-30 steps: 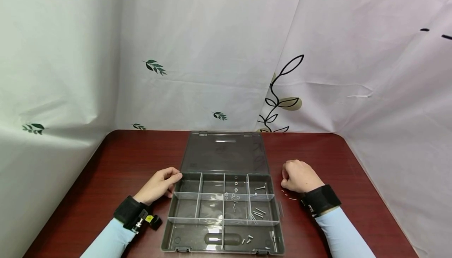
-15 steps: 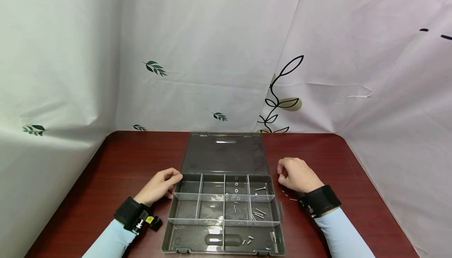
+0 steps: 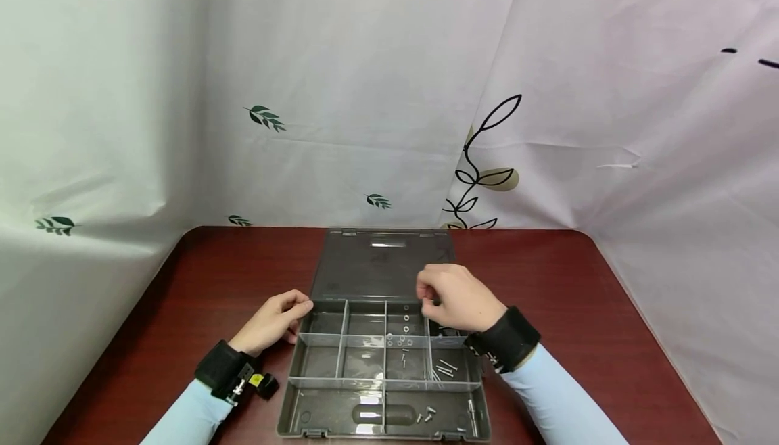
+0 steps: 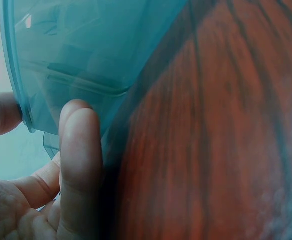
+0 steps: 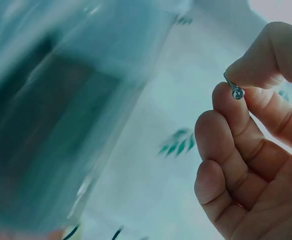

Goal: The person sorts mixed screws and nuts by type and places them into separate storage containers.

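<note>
A grey transparent compartment box lies on the table with its lid folded back. My left hand holds the box's far left corner; the left wrist view shows its digits on both sides of the wall. Above the far right compartments is my right hand. In the right wrist view, the thumb and fingertips of this hand pinch a small cross-head screw. Several washers lie in the far column left of that hand. Longer screws rest in the middle right compartment, and short screws in the near right one.
The dark red table extends on both sides of the box. A pale curtain with leaf prints hangs behind and along the sides. Thin dividers stand up between the compartments. Each wrist wears a black band.
My right hand has moved left from the table beside the box to over its far right compartments, carrying the screw. My left hand stays at the box corner.
</note>
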{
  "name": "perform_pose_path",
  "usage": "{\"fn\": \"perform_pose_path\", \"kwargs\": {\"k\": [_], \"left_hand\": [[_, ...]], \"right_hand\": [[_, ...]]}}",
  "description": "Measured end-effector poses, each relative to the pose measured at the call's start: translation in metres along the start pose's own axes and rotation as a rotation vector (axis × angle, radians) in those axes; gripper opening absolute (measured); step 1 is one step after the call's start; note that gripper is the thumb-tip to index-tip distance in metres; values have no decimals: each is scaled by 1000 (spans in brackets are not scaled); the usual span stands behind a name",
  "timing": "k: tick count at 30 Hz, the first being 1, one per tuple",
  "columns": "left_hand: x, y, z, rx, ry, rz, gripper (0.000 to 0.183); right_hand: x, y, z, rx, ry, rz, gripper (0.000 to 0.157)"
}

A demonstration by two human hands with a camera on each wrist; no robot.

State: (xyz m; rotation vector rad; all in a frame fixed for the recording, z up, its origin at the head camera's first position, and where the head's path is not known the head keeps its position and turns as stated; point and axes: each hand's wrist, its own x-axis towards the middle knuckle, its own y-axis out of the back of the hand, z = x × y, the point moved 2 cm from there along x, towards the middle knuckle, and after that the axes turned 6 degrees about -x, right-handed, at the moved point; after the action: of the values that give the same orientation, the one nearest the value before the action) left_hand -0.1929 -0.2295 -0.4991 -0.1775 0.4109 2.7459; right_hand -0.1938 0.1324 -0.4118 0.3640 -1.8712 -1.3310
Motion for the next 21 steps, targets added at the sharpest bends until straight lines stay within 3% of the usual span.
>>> {"fn": "perform_pose_path", "kwargs": {"k": [6,10,13,17,21], "left_hand": [[0,0,-1,3,12,14,51],[0,-1,0,9,9,10,51],[-1,-1,1,13,1,5,51],[-2,0,3,14,-7,3,50],[-2,0,3,-4,-4,1,50]], "right_hand": [[29,-6,-31,77,101,-1,20],[38,-13,-43,112,134,-7,18],[40,-17,-49,120,140,-63,13],[36,-16,-48,104,127,-124,51],[27,-9,-37,72,110,-80,54]]}}
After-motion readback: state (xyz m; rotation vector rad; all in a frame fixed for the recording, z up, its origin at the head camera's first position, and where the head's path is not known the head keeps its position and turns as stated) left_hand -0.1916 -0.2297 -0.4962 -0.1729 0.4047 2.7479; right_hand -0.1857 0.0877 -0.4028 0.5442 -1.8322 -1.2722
